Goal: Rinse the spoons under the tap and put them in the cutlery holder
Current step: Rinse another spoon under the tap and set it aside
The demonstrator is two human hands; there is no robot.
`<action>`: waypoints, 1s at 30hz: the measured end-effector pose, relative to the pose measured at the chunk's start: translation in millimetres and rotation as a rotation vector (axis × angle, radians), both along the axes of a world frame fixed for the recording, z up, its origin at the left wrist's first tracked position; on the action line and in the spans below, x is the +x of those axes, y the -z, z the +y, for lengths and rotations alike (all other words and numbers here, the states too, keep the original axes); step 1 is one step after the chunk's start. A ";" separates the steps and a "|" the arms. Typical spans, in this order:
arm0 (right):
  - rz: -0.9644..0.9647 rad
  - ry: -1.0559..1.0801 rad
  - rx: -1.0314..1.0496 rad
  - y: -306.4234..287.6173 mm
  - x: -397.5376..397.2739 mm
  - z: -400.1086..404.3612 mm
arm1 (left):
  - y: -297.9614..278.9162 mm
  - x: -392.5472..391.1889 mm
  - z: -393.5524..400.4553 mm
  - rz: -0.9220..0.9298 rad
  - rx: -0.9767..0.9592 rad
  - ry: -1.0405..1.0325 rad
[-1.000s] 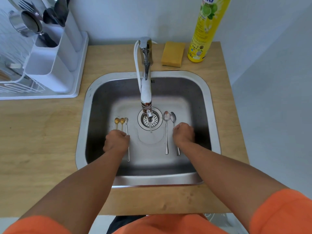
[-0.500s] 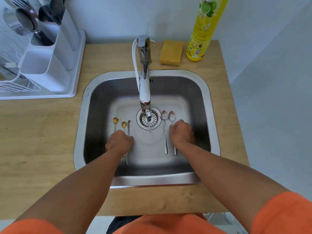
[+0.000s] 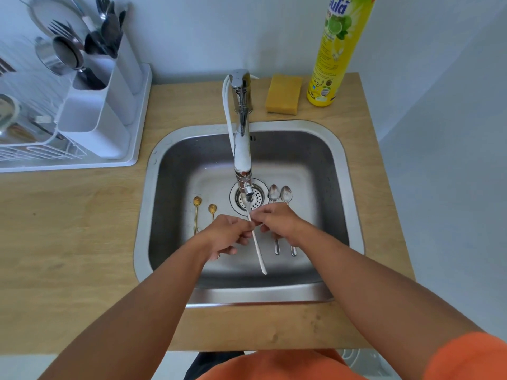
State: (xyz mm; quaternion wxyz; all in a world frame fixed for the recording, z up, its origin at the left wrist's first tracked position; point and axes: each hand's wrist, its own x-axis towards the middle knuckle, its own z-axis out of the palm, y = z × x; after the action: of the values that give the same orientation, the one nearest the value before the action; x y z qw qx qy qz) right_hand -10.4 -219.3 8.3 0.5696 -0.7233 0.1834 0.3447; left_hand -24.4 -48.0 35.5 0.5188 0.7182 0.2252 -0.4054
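Note:
Both hands meet under the tap (image 3: 242,138) over the steel sink (image 3: 340,171). My left hand (image 3: 227,237) and my right hand (image 3: 277,219) pinch a thin silver spoon (image 3: 258,248); its bowl end is up by the spout and its handle slants down toward me. Two gold spoons (image 3: 197,212) lie on the sink floor at the left. Two silver spoons (image 3: 279,194) lie to the right of the drain, partly under my right hand. The white cutlery holder (image 3: 109,111) stands on the drying rack at the upper left, with forks and spoons in it.
A yellow sponge (image 3: 283,94) and a tall yellow dish-soap bottle (image 3: 336,50) stand behind the sink at the right. A white dish rack tray (image 3: 140,138) takes up the left of the wooden counter (image 3: 68,237). A wall runs along the right.
My left hand lifted the thin silver spoon off the sink floor and carried it right, under the spout. My right hand left the two silver spoons and joined it on that spoon.

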 end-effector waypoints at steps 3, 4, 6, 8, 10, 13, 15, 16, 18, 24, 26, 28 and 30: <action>-0.002 -0.044 0.016 -4.9 -0.7 -2.3 | -3.4 -2.9 -2.3 0.053 -0.070 -0.008; 0.001 -0.044 0.026 -7.1 -1.3 -3.3 | -3.8 -3.9 -2.6 0.070 -0.090 -0.031; 0.009 -0.038 0.064 -11.2 -1.6 -5.5 | -4.0 -5.7 -2.6 0.094 -0.118 -0.075; -0.007 -0.051 0.078 -14.3 -1.9 -7.1 | -3.8 -7.9 -3.0 0.102 -0.124 -0.083; -0.042 -0.071 0.049 -15.3 -2.4 -7.7 | -3.5 -11.2 -5.2 0.107 -0.130 -0.070; -0.117 -0.068 -0.028 -14.2 -2.2 -7.2 | -4.1 -14.5 -10.0 0.093 -0.140 -0.073; -0.180 -0.059 -0.066 -13.6 -1.1 -8.5 | -6.6 -12.1 -12.8 0.053 -0.102 -0.094; -0.208 -0.063 -0.083 -13.8 -0.2 -9.8 | -7.5 -9.3 -13.9 0.025 -0.076 -0.124; -0.255 -0.101 -0.120 -15.1 1.6 -13.3 | -7.7 -2.4 -16.5 -0.038 -0.033 -0.213; -0.278 -0.258 -0.123 -17.8 0.9 -22.6 | -4.1 7.9 -28.9 -0.224 0.028 -0.351; -0.291 -0.282 -0.115 -18.0 -0.3 -24.1 | -1.8 5.3 -32.0 -0.244 0.040 -0.420; -0.294 -0.286 -0.105 -17.0 -1.8 -25.7 | 1.1 0.5 -35.0 -0.258 0.037 -0.481; -0.302 -0.286 -0.111 -15.1 -3.3 -27.0 | 3.7 -4.9 -36.7 -0.281 0.032 -0.527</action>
State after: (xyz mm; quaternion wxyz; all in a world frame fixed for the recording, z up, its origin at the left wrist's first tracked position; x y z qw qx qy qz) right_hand -13.7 -246.2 23.4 0.4950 -0.8156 0.0103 0.2993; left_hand -29.4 -84.7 31.9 0.6208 0.6923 0.3361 -0.1497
